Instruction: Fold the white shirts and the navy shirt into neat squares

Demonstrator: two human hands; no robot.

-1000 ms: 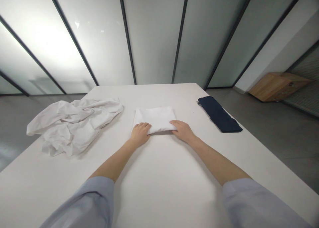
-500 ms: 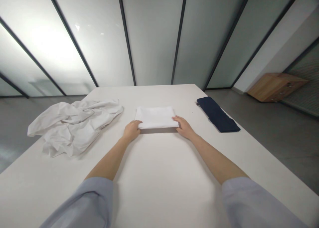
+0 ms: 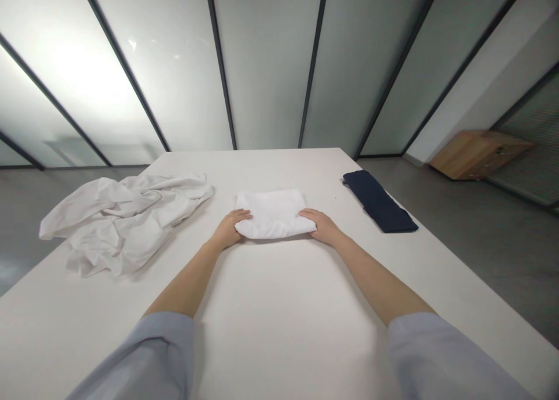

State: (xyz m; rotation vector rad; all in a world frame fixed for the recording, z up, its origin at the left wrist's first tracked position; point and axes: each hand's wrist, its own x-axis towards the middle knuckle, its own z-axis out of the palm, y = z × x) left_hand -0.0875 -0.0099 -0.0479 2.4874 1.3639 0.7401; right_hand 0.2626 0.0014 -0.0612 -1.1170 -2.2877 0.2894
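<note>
A folded white cloth [image 3: 273,211] lies in the middle of the white table, its near edge bulging in a soft curve. My left hand [image 3: 230,227] grips the left near corner, fingers on top and thumb hidden. On the opposite side my right hand [image 3: 322,225] holds the right near corner in the same way. Whether the cloth is a garment cannot be made out.
To the left a crumpled white cloth [image 3: 131,213] hangs partly over the edge of the table [image 3: 279,318]. At the right edge lies a folded dark blue cloth [image 3: 379,202]. A wooden cabinet [image 3: 471,152] stands on the floor beyond, and frosted glass panels line the back.
The near edge of the folded white cloth has come down and slightly toward me, and now bulges where it was straight and raised. Both hands have shifted slightly with it.
</note>
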